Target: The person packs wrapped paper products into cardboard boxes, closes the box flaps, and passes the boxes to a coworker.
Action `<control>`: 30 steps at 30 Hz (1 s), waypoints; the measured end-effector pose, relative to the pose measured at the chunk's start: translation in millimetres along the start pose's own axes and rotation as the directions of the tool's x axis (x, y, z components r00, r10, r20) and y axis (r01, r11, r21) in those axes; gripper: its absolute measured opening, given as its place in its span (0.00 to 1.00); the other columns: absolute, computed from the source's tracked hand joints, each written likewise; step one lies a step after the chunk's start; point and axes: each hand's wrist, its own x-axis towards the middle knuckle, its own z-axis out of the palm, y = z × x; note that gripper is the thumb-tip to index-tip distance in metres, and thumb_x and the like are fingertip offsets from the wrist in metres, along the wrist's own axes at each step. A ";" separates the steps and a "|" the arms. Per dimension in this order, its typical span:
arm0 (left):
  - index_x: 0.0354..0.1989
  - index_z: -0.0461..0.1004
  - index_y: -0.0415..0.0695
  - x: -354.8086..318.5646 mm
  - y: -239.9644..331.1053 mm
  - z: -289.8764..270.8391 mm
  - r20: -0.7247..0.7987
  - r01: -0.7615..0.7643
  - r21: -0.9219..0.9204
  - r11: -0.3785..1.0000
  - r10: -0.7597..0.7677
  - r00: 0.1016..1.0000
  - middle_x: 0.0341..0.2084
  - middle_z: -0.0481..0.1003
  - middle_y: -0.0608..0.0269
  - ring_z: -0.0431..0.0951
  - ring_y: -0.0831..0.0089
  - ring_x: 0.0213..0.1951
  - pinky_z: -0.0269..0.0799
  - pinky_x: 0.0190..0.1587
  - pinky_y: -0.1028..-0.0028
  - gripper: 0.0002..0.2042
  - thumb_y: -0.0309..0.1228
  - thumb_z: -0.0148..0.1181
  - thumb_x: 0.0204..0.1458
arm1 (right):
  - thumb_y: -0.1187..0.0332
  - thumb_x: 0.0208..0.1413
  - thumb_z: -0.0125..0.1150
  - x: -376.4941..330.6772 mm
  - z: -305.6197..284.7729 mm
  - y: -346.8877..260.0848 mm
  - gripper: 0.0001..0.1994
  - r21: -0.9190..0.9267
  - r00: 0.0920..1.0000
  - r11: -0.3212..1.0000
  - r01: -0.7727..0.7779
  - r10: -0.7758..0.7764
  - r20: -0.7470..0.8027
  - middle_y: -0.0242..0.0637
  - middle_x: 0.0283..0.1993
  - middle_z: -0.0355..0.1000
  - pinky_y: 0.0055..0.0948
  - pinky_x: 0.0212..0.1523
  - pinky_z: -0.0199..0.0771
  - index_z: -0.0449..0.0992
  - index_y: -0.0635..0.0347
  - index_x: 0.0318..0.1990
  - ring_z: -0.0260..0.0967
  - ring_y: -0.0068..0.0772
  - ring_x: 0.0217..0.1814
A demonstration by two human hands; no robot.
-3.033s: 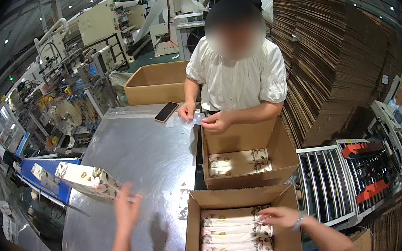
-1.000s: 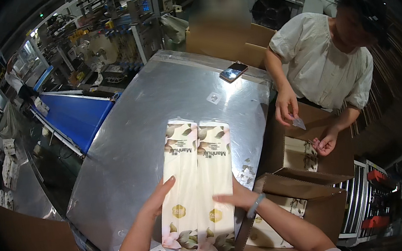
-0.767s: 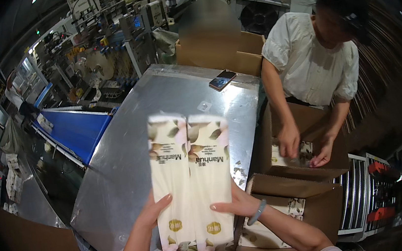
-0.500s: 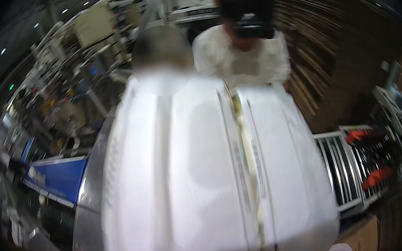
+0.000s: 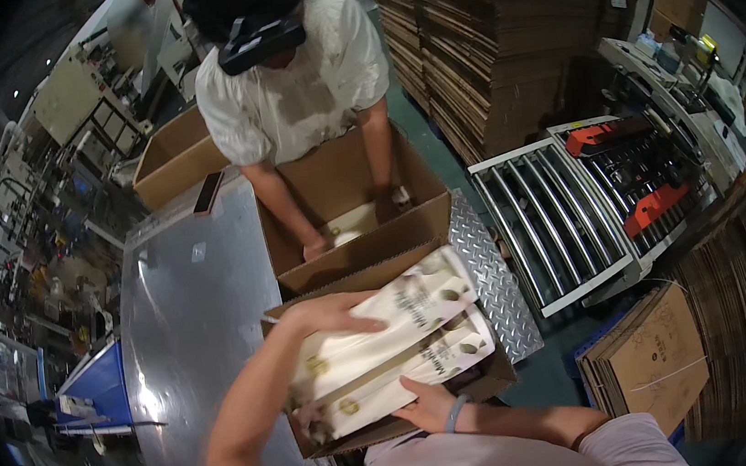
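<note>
Two long, soft white packages (image 5: 382, 352) with dark print and gold marks lie side by side, slanting over an open cardboard box (image 5: 492, 385) in front of me. My left hand (image 5: 332, 316) grips the far package from its far side, thumb across the top. Along the near package's edge, my right hand (image 5: 428, 406) holds on, with a band on that wrist. The packages sit partly within the box walls and hide most of its inside. How far the fingers reach underneath cannot be seen.
Across from me a person (image 5: 303, 103) in white reaches into a second cardboard box (image 5: 366, 252) touching mine. A metal table (image 5: 199, 317) carries a phone (image 5: 208, 194) at left. To the right stand a roller conveyor (image 5: 551, 222), cardboard stacks (image 5: 500, 53) and bundled flat cartons (image 5: 648, 344).
The white packages have come down from right before my view into the cardboard box. My view has tilted downward, bringing both hands and the boxes into sight.
</note>
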 end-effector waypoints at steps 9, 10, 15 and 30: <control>0.56 0.60 0.38 103.6 -105.7 128.3 -0.487 0.331 0.329 0.884 -0.142 0.862 0.46 0.71 0.44 0.70 0.52 0.50 0.62 0.53 0.57 0.43 0.64 0.52 0.41 | 0.71 0.58 0.51 -14.0 72.0 -29.5 0.19 -0.665 0.993 0.738 0.112 -0.062 0.099 0.40 0.52 0.60 0.39 0.57 0.67 0.59 0.65 0.56 0.63 0.35 0.56; 0.58 0.58 0.38 103.7 -122.7 137.9 -0.565 0.325 0.348 0.879 -0.080 0.821 0.46 0.71 0.44 0.71 0.50 0.48 0.63 0.51 0.55 0.44 0.64 0.52 0.41 | 0.71 0.58 0.52 -11.0 77.2 -30.1 0.18 -0.747 0.993 0.655 0.114 -0.073 0.088 0.37 0.52 0.62 0.35 0.54 0.69 0.62 0.65 0.54 0.63 0.29 0.56; 0.64 0.51 0.45 78.5 -121.5 162.4 -0.429 0.357 0.690 0.629 -0.040 0.902 0.62 0.52 0.49 0.51 0.50 0.63 0.44 0.57 0.35 0.46 0.66 0.49 0.42 | 0.66 0.52 0.56 67.7 33.5 -65.3 0.23 -0.562 0.839 -0.811 0.160 -0.189 0.511 0.41 0.58 0.61 0.43 0.55 0.64 0.63 0.61 0.55 0.59 0.37 0.61; 0.66 0.41 0.44 60.0 -108.4 156.1 -0.388 0.393 0.638 0.662 -0.165 0.907 0.65 0.45 0.48 0.45 0.49 0.65 0.40 0.58 0.33 0.51 0.65 0.53 0.41 | 0.51 0.30 0.75 78.8 23.8 -67.5 0.64 -0.307 0.988 -0.939 -0.155 -0.148 -0.045 0.43 0.72 0.30 0.81 0.53 0.37 0.26 0.41 0.68 0.28 0.58 0.72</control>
